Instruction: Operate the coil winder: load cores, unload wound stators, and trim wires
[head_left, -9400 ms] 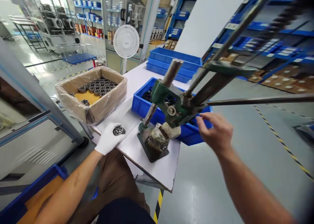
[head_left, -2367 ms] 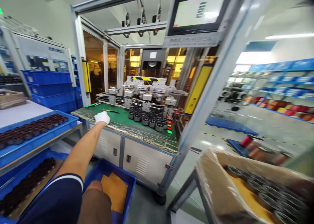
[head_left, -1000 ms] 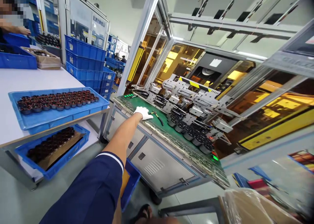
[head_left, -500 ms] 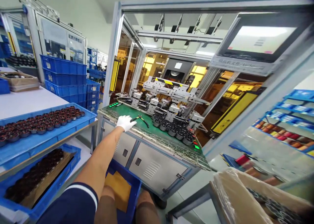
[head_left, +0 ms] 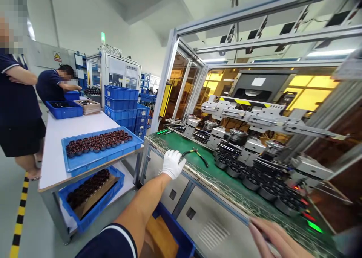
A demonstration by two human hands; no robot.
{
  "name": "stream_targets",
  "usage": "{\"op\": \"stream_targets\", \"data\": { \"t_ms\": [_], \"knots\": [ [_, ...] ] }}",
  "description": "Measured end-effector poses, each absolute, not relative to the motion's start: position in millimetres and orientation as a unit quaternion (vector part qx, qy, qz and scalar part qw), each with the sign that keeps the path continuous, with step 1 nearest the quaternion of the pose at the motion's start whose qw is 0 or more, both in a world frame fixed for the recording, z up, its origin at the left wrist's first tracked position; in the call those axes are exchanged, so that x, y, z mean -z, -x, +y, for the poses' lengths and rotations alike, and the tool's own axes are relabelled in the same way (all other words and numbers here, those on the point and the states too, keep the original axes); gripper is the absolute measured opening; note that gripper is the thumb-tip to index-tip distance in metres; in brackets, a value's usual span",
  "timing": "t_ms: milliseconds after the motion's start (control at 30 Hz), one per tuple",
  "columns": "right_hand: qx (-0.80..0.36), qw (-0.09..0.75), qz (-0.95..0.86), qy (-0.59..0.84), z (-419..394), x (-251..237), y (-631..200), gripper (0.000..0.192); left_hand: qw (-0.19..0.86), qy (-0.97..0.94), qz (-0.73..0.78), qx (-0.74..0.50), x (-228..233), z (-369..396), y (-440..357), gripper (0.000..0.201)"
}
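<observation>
My left hand [head_left: 173, 164], in a white glove, rests at the front edge of the machine's green worktop [head_left: 185, 143], fingers stretched forward and thumb apart. Just beyond its fingertips lie cutting pliers [head_left: 202, 160] with black and yellow handles, spread apart. One handle end comes close to the glove; whether they touch is unclear. My right hand [head_left: 273, 237], bare and partly cut off at the bottom, is in front of the worktop edge with its fingers extended. Several dark round motor cores [head_left: 251, 182] stand in rows on the worktop.
Clamping stations [head_left: 234, 133] line the back of the worktop. A blue tray [head_left: 132, 147] of copper-wound cores lies on the white table [head_left: 53, 152] at left, with another blue bin [head_left: 85, 220] below. Two people [head_left: 17, 88] are at far left. A blue crate [head_left: 183, 243] stands near my legs.
My view has swung left and closer to the machine, bringing two people into sight. My right hand has entered at the bottom right. My left hand stays by the pliers.
</observation>
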State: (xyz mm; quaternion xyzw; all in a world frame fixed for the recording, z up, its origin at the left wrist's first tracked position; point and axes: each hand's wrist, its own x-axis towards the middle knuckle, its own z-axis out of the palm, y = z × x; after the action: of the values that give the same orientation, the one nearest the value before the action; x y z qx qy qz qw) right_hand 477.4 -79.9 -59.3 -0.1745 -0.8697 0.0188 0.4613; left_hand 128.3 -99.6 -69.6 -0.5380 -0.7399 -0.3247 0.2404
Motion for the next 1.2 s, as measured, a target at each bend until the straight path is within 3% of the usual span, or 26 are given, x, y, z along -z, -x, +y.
{"op": "stream_targets", "data": {
  "t_ms": [100,200,367,700,1200],
  "knots": [
    [0.025,0.440,-0.887,0.138,-40.4,49.1,-404.1,0.023,0.257,0.534,-0.730,0.340,72.9,-98.7,-128.3,0.029],
    [0.073,0.387,-0.907,0.152,0.0,34.8,-327.6,0.037,0.276,0.523,-0.729,0.345,75.1,-98.9,-129.1,0.026],
    [0.065,0.338,-0.918,0.200,44.3,29.3,-260.3,0.039,0.294,0.511,-0.734,0.335,80.9,-98.3,-130.1,0.028],
    [-0.010,0.246,-0.929,0.276,62.2,45.7,-266.6,0.041,0.270,0.507,-0.750,0.328,81.0,-99.3,-135.4,0.034],
    [-0.039,0.229,-0.926,0.298,62.6,42.8,-267.8,0.028,0.251,0.489,-0.771,0.322,97.4,-104.9,-143.0,0.048]
  ]
}}
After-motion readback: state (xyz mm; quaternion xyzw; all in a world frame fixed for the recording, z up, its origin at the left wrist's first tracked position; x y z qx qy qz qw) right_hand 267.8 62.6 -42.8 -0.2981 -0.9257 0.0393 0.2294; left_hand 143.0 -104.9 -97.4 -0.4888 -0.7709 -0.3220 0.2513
